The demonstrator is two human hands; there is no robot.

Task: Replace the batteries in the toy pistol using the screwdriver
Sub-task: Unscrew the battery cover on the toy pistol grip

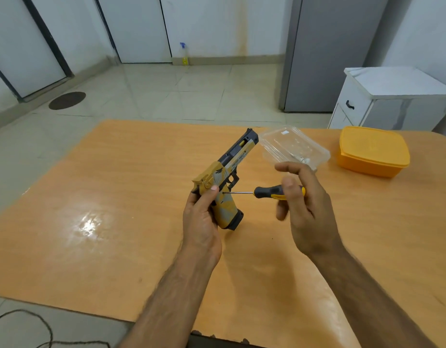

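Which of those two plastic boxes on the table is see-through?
The clear container just behind the right hand; the yellow box farther right is opaque.

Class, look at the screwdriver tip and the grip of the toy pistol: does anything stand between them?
Nothing visible does. The right hand holds the screwdriver, whose bare shaft runs straight to the toy pistol grip. The left hand thumb lies just above that spot, not across it.
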